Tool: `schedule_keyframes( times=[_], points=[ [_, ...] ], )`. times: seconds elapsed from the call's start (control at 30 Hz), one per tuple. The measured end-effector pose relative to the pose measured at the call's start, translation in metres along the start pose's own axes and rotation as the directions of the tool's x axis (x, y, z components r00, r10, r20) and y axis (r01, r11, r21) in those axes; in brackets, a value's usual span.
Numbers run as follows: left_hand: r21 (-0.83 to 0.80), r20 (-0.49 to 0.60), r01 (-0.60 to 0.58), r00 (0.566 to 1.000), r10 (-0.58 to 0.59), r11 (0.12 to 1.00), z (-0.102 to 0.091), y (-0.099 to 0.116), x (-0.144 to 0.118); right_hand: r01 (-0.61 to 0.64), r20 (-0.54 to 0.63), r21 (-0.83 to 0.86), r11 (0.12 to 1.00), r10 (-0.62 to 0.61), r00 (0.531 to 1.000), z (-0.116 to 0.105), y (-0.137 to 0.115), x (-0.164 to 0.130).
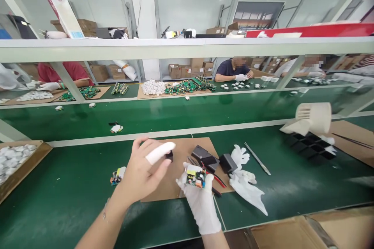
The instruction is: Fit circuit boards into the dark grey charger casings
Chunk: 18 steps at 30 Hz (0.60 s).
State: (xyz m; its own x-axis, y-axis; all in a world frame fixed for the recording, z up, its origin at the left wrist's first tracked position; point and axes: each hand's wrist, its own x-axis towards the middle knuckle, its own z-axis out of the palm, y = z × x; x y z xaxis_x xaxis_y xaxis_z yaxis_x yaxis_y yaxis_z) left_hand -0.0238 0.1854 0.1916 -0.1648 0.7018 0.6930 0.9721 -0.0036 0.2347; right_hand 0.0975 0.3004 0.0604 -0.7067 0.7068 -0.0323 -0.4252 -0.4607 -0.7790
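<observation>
Green bench (87, 202), gloved right hand (201, 198) clamped on face-up circuit board (195, 177), left hand (143, 175) spread apart

Worker at an assembly bench: the bare left hand (140, 175) wears only a white finger cot (160, 152) on one finger, toward one o'clock; the right hand (201, 198) wears a white fabric glove, both forearms unsleeved.

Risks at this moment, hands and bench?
1. The right hand pinches the small circuit board by its edges above the cardboard mat; it may slip.
2. The left hand is bare except one finger cot, so skin could touch components.
3. The red-handled cutters lie right under the board.
</observation>
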Motion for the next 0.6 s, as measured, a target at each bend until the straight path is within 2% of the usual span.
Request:
schedule_keyframes(
  times=[0.03, 0.07, 0.1, 0.17, 0.2, 0.23, 0.3, 0.43, 0.5, 0.6],
  points=[
    [-0.052, -0.004, 0.173, 0.985, -0.174, 0.984, 0.010, -0.010, -0.017, -0.067, -0.014, 0.129, 0.989, 0.070, 0.997, -0.006, 0.002, 0.000],
    [-0.091, 0.033, 0.353, 0.936, -0.352, 0.931, 0.022, -0.020, -0.034, -0.109, -0.025, 0.230, 0.967, 0.118, 0.993, -0.012, 0.003, 0.000],
    [-0.109, 0.105, 0.495, 0.868, -0.485, 0.862, 0.036, -0.030, -0.050, -0.124, -0.037, 0.298, 0.946, 0.141, 0.989, -0.018, 0.003, 0.000],
    [-0.098, 0.263, 0.678, 0.724, -0.638, 0.729, 0.065, -0.049, -0.072, -0.097, -0.065, 0.323, 0.941, 0.124, 0.990, -0.029, 0.000, -0.003],
    [-0.105, 0.311, 0.726, 0.673, -0.672, 0.679, 0.079, -0.057, -0.077, -0.079, -0.071, 0.308, 0.948, 0.106, 0.992, -0.033, -0.002, -0.004],
    [-0.120, 0.341, 0.755, 0.642, -0.687, 0.645, 0.092, -0.063, -0.079, -0.066, -0.068, 0.285, 0.956, 0.089, 0.994, -0.036, -0.004, -0.006],
    [-0.152, 0.354, 0.772, 0.626, -0.695, 0.618, 0.113, -0.073, -0.073, -0.046, -0.049, 0.229, 0.972, 0.058, 0.997, -0.040, -0.007, -0.007],
    [-0.170, 0.351, 0.751, 0.651, -0.673, 0.638, 0.136, -0.080, -0.048, 0.041, -0.072, 0.072, 0.997, -0.035, 0.997, -0.041, -0.014, -0.004],
    [-0.197, 0.368, 0.727, 0.677, -0.638, 0.658, 0.135, -0.075, -0.041, 0.060, -0.093, 0.012, 0.998, -0.059, 0.994, -0.038, -0.020, -0.002],
    [-0.284, 0.412, 0.659, 0.740, -0.531, 0.697, 0.116, -0.059, -0.034, 0.047, -0.065, -0.038, 0.998, -0.049, 0.997, -0.029, -0.037, -0.003]
  ],
)
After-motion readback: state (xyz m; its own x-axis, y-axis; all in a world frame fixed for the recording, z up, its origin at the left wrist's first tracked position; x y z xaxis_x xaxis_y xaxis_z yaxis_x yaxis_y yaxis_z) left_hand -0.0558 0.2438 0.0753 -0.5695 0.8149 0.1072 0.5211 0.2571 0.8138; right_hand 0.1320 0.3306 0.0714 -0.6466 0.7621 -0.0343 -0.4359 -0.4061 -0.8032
